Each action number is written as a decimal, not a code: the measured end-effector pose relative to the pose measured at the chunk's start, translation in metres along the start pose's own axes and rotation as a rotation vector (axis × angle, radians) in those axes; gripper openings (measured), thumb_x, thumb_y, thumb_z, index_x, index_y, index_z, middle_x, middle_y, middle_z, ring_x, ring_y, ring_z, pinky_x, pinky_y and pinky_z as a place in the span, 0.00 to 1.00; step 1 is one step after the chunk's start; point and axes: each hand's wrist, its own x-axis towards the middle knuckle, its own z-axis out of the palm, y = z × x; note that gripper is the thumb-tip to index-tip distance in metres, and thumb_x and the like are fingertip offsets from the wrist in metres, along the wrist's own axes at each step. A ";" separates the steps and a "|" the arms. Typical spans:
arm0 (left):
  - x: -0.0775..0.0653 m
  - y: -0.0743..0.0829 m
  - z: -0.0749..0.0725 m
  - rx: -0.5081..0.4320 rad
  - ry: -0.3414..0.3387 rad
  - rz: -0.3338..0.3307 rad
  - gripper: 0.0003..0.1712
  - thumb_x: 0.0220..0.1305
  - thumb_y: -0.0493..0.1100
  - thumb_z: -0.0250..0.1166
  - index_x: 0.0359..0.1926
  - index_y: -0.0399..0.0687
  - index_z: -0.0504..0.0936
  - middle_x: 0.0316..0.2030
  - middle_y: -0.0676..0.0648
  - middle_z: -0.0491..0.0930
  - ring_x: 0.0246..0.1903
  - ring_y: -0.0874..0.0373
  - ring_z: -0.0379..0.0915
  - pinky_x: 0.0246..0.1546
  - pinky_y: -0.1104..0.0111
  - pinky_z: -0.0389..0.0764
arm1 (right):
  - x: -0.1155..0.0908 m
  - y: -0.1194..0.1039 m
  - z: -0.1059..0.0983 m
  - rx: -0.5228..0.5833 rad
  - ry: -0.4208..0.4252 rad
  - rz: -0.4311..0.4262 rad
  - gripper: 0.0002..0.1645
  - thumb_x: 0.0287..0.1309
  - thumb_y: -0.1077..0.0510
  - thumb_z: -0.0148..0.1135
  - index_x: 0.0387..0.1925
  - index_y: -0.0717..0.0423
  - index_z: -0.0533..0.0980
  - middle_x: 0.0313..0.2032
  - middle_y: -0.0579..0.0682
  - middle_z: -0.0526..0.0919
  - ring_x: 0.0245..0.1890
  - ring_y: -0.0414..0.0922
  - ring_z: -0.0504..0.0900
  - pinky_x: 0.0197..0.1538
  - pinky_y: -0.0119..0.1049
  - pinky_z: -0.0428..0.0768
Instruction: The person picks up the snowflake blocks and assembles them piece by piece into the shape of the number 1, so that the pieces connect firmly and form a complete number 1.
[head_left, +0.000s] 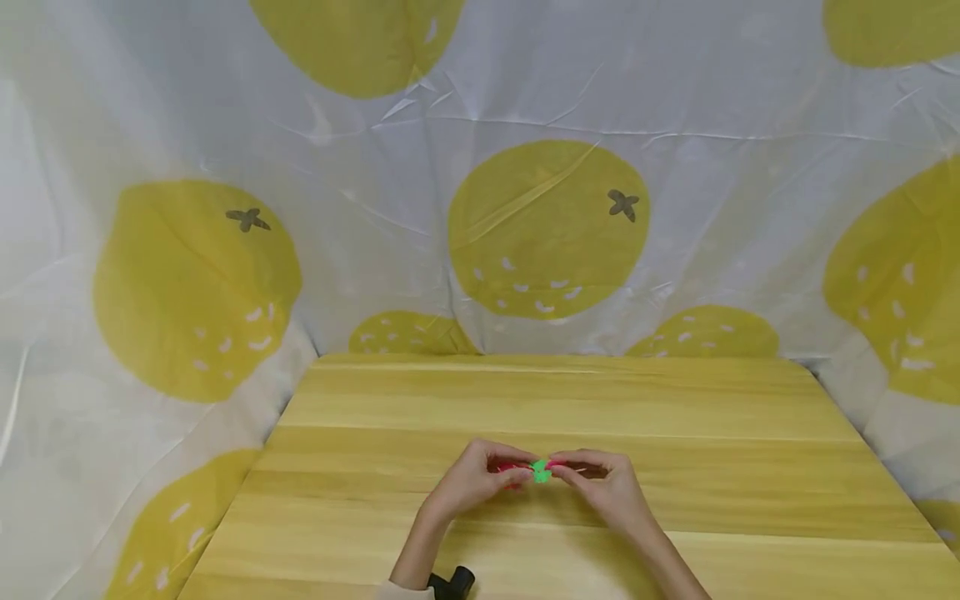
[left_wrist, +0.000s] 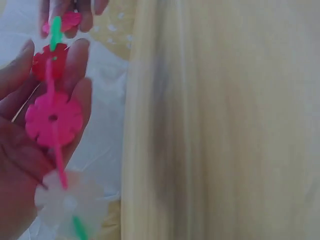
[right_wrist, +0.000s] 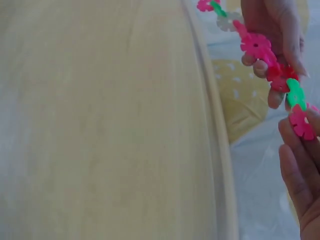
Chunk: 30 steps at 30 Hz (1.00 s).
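Note:
In front of me, low over the table, my left hand [head_left: 472,477] and right hand [head_left: 613,492] meet at a chain of slotted plastic snowflake discs. My left fingers pinch the chain at a red disc [left_wrist: 49,66]. A green disc [right_wrist: 295,94] stands edgewise between the two hands, joined to the red one. At that end, the right thumb and fingers pinch a pink disc [right_wrist: 300,123] against the green disc. Further pink discs [left_wrist: 69,125] and a clear whitish disc [left_wrist: 90,200] trail along the left palm. How deep the slots interlock is hidden.
A wooden table [head_left: 600,400] extends beneath and beyond both hands. Behind it hangs a white cloth [head_left: 360,233] printed with yellow fruit. A black object [head_left: 454,582] shows beside the left wrist at the bottom of the head view.

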 end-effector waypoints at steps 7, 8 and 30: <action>-0.005 0.000 -0.010 0.024 -0.024 0.015 0.20 0.77 0.40 0.60 0.66 0.49 0.80 0.57 0.41 0.85 0.55 0.40 0.84 0.49 0.72 0.84 | 0.004 0.002 -0.005 0.049 0.040 0.006 0.25 0.63 0.58 0.73 0.61 0.55 0.82 0.50 0.56 0.89 0.45 0.38 0.89 0.45 0.33 0.88; -0.005 0.001 -0.010 0.029 -0.008 0.023 0.21 0.76 0.39 0.61 0.67 0.48 0.80 0.58 0.41 0.85 0.57 0.41 0.83 0.50 0.72 0.84 | 0.004 0.002 -0.005 0.066 0.049 0.003 0.26 0.63 0.59 0.72 0.62 0.54 0.80 0.50 0.58 0.89 0.44 0.40 0.90 0.45 0.35 0.88; 0.010 -0.001 0.030 -0.024 0.256 0.014 0.24 0.71 0.30 0.64 0.67 0.35 0.77 0.53 0.33 0.84 0.47 0.43 0.88 0.39 0.73 0.87 | -0.005 -0.011 0.029 0.096 -0.045 0.171 0.48 0.63 0.61 0.72 0.78 0.62 0.57 0.37 0.60 0.86 0.29 0.47 0.89 0.35 0.32 0.87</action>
